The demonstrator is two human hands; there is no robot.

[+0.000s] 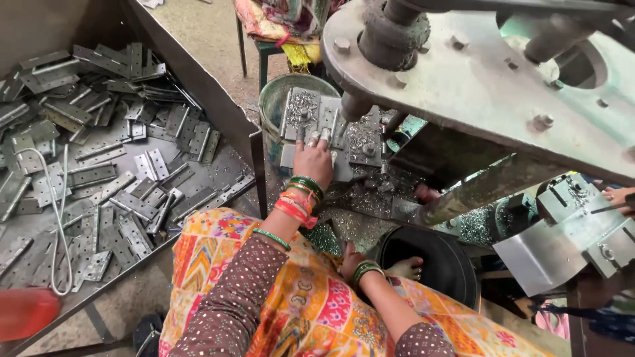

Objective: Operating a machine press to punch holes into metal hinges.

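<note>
A cramped metal workshop held a heavy press (476, 73) over a swarf-strewn surface (370, 198). Left, a tray (218, 99) lay heaped with flat hinges (99, 165), apparently unprocessed. The left hand (313, 160) pressed one hinge plate (317, 119) on the die, fingers closed. The right hand (352, 259) rested low; its grip couldn't be told.

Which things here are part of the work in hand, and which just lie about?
In hand: left hand on hinge plate at press bed; right hand by black bucket.
Lying about: hinge pile, white cord, green tub, red container.
</note>
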